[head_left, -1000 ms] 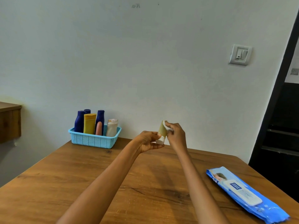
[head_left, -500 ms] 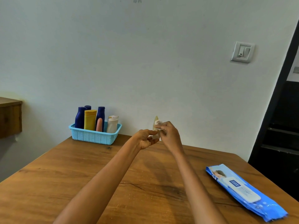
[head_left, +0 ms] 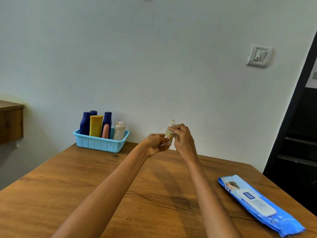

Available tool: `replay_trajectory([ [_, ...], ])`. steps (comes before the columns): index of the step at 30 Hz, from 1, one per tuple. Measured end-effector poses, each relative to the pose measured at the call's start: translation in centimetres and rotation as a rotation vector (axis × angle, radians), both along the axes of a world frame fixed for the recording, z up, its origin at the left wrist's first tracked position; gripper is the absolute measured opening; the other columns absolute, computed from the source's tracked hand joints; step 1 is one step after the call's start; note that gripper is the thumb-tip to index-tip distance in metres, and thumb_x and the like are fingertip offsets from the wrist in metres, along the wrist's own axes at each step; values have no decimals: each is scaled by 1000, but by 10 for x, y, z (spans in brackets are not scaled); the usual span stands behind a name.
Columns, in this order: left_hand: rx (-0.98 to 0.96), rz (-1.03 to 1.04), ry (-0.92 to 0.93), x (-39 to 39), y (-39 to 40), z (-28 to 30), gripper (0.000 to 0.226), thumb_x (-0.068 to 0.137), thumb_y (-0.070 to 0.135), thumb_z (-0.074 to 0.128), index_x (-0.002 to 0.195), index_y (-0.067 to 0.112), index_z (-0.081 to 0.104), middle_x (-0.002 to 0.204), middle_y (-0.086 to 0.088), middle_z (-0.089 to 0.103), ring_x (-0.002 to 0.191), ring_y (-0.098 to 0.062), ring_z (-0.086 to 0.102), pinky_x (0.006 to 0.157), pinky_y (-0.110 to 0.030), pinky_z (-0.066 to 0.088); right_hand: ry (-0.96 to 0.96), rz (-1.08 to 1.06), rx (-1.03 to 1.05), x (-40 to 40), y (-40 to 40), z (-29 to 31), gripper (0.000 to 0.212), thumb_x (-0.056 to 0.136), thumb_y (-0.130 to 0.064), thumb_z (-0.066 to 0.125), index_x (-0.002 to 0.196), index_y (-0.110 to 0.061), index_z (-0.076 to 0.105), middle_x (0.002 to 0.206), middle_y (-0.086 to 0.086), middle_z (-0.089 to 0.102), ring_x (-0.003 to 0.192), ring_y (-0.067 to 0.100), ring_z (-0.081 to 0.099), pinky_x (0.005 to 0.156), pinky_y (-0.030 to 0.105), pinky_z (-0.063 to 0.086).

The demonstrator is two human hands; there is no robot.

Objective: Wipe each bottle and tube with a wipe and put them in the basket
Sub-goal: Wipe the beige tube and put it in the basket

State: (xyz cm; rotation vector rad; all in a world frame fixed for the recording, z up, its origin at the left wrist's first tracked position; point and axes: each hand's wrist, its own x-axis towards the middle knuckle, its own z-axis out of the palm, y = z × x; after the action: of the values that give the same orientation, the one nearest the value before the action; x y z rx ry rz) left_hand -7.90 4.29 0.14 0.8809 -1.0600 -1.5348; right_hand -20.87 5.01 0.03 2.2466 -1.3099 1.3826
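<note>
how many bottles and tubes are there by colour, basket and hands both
Dark blue bottles: 3, in the basket
Yellow tube: 1, in the basket
Pink tube: 1, in the basket
White bottle: 1, in the basket
Olive tube: 1, held by the left hand, with the right hand pressing a wipe on it
Total: 7

Basket (head_left: 101, 144) left, wipes pack (head_left: 259, 205) right
</note>
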Motion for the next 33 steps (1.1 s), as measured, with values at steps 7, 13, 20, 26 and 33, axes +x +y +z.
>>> replay_trajectory([
  [7, 27, -198, -102, -5, 5, -4, 31, 88, 2, 58, 118, -4, 53, 96, -15, 60, 84, -23, 61, 77, -32, 57, -185, -11, 114, -16, -1, 7, 44, 92, 10, 39, 123, -9, 61, 122, 8, 51, 118, 18, 47, 97, 24, 42],
  [13, 69, -300, -153, -3, 7, -8, 35, 88, 0, 57, 121, 3, 47, 108, -17, 56, 95, -26, 60, 90, -38, 49, -458, 51, 313, -28, -4, 11, 43, 93, 7, 36, 125, -10, 59, 128, 6, 51, 113, 18, 51, 84, 21, 50],
  [20, -30, -263, -23, -6, 7, -5, 28, 84, -8, 59, 109, 5, 56, 102, -18, 62, 91, -25, 64, 74, -32, 59, -826, 192, 746, -20, -8, 6, 40, 91, 4, 31, 117, -3, 60, 102, 12, 67, 88, 20, 67, 83, 32, 54],
  [26, -149, -54, -162, -13, 2, -10, 43, 79, -4, 68, 120, -3, 54, 92, -12, 66, 84, -18, 66, 77, -27, 57, -812, 163, 733, -6, -7, 4, 37, 89, 3, 36, 111, -4, 65, 105, 15, 68, 97, 25, 65, 85, 34, 54],
  [33, -270, 234, -255, -9, -7, -16, 54, 74, 7, 76, 124, 3, 55, 90, -2, 66, 81, -9, 64, 72, -19, 53, -793, 231, 756, -5, -7, 4, 25, 90, 1, 48, 107, -2, 67, 92, 14, 70, 78, 21, 67, 74, 27, 57],
])
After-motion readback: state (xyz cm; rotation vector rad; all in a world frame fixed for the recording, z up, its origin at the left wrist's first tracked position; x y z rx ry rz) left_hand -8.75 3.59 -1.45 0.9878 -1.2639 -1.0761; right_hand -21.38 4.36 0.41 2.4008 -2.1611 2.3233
